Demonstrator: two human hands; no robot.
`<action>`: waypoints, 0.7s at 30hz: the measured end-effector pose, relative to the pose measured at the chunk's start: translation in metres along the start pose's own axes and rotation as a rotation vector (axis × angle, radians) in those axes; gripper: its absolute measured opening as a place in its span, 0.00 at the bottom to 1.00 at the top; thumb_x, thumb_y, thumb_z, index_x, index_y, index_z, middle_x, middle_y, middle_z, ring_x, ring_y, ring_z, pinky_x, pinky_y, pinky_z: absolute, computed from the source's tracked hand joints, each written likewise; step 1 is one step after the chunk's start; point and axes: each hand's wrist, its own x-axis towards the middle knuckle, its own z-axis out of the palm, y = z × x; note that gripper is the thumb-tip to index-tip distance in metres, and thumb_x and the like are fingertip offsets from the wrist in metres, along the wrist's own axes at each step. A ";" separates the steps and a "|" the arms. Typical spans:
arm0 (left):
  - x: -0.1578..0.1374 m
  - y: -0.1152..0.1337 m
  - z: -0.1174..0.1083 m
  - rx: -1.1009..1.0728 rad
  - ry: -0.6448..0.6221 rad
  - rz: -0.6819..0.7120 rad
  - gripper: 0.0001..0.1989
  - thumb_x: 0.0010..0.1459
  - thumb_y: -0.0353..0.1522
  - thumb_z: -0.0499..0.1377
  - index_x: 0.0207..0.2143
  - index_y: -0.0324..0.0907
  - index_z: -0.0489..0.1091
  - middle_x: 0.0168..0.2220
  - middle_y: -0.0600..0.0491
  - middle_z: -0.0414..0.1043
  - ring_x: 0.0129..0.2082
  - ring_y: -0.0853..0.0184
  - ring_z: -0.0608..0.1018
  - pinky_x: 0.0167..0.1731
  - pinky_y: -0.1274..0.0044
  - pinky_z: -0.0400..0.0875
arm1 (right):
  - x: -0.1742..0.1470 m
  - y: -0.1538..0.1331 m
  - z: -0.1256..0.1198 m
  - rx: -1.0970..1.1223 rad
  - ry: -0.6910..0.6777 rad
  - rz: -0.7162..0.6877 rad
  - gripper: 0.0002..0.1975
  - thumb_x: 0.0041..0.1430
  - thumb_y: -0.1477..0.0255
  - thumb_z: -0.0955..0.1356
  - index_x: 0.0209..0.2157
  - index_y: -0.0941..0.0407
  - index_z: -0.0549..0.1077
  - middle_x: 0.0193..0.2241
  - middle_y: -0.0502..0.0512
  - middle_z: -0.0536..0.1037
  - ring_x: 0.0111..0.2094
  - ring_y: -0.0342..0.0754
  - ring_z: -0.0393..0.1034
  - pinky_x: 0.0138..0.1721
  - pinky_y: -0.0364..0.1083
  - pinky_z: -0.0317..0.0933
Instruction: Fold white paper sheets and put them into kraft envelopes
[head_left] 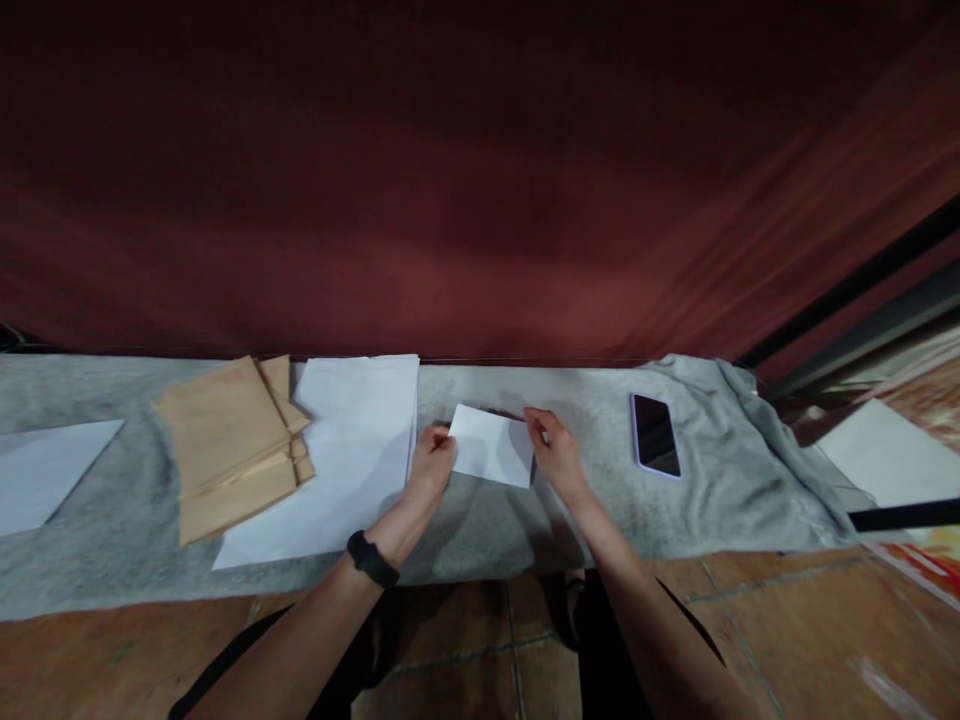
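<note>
A small white sheet of paper (491,447), perhaps folded, is held between my two hands over the grey cloth. My left hand (431,463) grips its left edge, thumb on top and fingers curled beneath. At the right edge, my right hand (553,452) pinches the paper's upper corner between thumb and fingers. Just left of my left hand lies a stack of large white sheets (360,450). Brown paper envelopes (236,430) overlap the left part of that stack.
A phone (655,436) in a pale purple case lies to the right on the grey cloth (720,450). Another white sheet (52,470) is at the far left. A dark red curtain (480,220) hangs behind, with a dark bar (855,280) on the right.
</note>
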 end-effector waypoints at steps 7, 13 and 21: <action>-0.013 -0.007 0.005 0.030 0.019 0.010 0.09 0.48 0.27 0.56 0.35 0.43 0.68 0.29 0.58 0.70 0.30 0.69 0.74 0.34 0.76 0.71 | -0.048 -0.014 0.045 -0.218 -0.188 -0.164 0.25 0.71 0.64 0.61 0.66 0.54 0.66 0.67 0.60 0.66 0.69 0.56 0.57 0.70 0.59 0.50; -0.013 -0.003 0.003 0.121 -0.042 0.083 0.25 0.47 0.20 0.55 0.49 0.41 0.68 0.41 0.50 0.76 0.42 0.63 0.80 0.51 0.66 0.75 | -0.064 -0.013 0.051 -0.574 -0.236 -0.229 0.28 0.75 0.64 0.55 0.70 0.62 0.59 0.71 0.61 0.57 0.72 0.54 0.51 0.72 0.59 0.46; -0.039 -0.019 0.005 0.861 -0.295 0.627 0.30 0.70 0.38 0.49 0.70 0.38 0.51 0.73 0.38 0.50 0.74 0.53 0.51 0.69 0.56 0.54 | -0.069 -0.009 0.051 -0.772 -0.250 -0.318 0.29 0.73 0.71 0.56 0.71 0.62 0.54 0.72 0.62 0.55 0.72 0.54 0.49 0.72 0.58 0.45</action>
